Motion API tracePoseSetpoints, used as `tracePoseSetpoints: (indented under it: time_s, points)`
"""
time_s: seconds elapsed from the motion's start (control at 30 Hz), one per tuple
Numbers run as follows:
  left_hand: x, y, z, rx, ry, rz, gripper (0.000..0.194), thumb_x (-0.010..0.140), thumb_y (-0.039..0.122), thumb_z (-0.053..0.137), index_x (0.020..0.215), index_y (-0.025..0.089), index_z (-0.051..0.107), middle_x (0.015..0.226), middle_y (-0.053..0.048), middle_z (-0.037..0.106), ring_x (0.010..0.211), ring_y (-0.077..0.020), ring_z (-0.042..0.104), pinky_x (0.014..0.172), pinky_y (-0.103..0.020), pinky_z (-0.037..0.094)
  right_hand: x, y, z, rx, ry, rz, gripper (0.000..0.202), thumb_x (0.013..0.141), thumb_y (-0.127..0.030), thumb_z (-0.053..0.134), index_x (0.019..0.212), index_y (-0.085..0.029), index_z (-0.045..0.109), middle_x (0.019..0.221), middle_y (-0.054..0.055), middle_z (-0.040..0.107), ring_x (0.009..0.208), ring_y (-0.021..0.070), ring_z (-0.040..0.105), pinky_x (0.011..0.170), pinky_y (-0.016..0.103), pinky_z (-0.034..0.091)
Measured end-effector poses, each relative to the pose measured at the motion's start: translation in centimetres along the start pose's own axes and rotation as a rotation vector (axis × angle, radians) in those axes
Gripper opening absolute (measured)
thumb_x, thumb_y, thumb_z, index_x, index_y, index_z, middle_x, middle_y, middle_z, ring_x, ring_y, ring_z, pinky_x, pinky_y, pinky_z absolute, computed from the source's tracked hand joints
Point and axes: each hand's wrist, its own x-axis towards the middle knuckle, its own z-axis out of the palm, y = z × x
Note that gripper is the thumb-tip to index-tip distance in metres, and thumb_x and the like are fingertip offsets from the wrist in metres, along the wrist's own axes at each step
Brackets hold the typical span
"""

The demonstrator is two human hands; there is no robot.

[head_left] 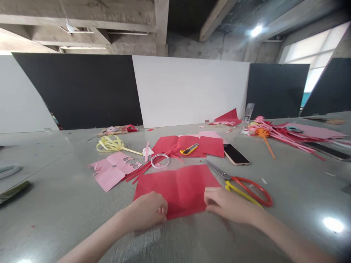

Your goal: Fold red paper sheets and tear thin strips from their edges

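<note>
I see a grey table (76, 212); near its front, at centre, lies a red sheet (178, 186) (creased down the middle). Scissors (227, 176) rest just right of it. My right hand (230, 204) pinches its right edge, my left hand (149, 210) its near-left corner. Beyond lie a phone (236, 155) and a yellow cutter (189, 149).

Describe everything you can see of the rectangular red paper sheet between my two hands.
The rectangular red paper sheet looks thin, matte and plain. It lies broadly flat on the smooth grey tabletop, with a soft crease running from its far edge toward you and some gentle waviness. Your left hand covers its near left corner; your right hand is at its near right side. Both appear to touch it, though how firmly they grip is hidden.
</note>
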Motion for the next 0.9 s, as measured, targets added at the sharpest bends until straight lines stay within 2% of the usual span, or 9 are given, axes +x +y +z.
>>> tracePoseSetpoints:
  time_s: [0.2, 0.5, 0.6, 0.77, 0.9]
  points:
    - [0.1, 0.2, -0.4, -0.02, -0.022, 0.042, 0.021, 0.064, 0.013, 0.043, 0.063, 0.017, 0.063, 0.064, 0.001, 0.062, 0.059, -0.0124, 0.053, 0.052, -0.019, 0.034, 0.1, -1.3, 0.7, -0.029, 0.061, -0.017, 0.006, 0.074, -0.019, 0.057, 0.072, -0.019, 0.051, 0.079, -0.003, 0.055, 0.071, 0.0111, 0.05, 0.062, 0.022, 0.034]
    - [0.4, -0.4, -0.4, -0.077, -0.046, 0.046, 0.017, 0.068, 0.02, 0.051, 0.07, 0.018, 0.068, 0.064, 0.0, 0.065, 0.059, -0.0131, 0.056, 0.052, -0.018, 0.035, 3.0, -5.3, 5.2, -0.189, 0.222, -0.027, 0.01, 0.08, -0.026, 0.052, 0.078, -0.017, 0.057, 0.084, 0.004, 0.057, 0.083, 0.0188, 0.051, 0.08, 0.035, 0.035]
    - [0.6, -0.8, -0.2, -0.097, -0.049, 0.039, 0.015, 0.068, 0.022, 0.054, 0.07, 0.018, 0.068, 0.065, 0.001, 0.065, 0.059, -0.0129, 0.056, 0.05, -0.018, 0.035, 3.6, -5.4, 5.8, -0.213, 0.228, -0.031, 0.011, 0.079, -0.027, 0.053, 0.08, -0.017, 0.058, 0.086, 0.005, 0.057, 0.085, 0.02, 0.051, 0.08, 0.036, 0.033]
    - [0.5, -1.1, -0.3, -0.106, -0.056, 0.02, 0.014, 0.067, 0.026, 0.058, 0.069, 0.017, 0.068, 0.061, 0.001, 0.063, 0.056, -0.0131, 0.056, 0.048, -0.019, 0.035, 3.7, -4.9, 6.2, -0.069, 0.27, 0.043, 0.014, 0.076, -0.026, 0.058, 0.066, -0.018, 0.053, 0.078, 0.0, 0.054, 0.076, 0.0159, 0.05, 0.073, 0.032, 0.033]
    - [0.4, -1.4, -0.3, -0.095, -0.068, 0.026, 0.011, 0.066, 0.023, 0.06, 0.069, 0.017, 0.069, 0.061, 0.001, 0.063, 0.055, -0.0125, 0.055, 0.048, -0.019, 0.034, 3.6, -4.7, 6.5, -0.071, 0.303, 0.029, 0.015, 0.079, -0.026, 0.054, 0.066, -0.018, 0.052, 0.076, 0.0, 0.053, 0.073, 0.0148, 0.048, 0.069, 0.03, 0.031]
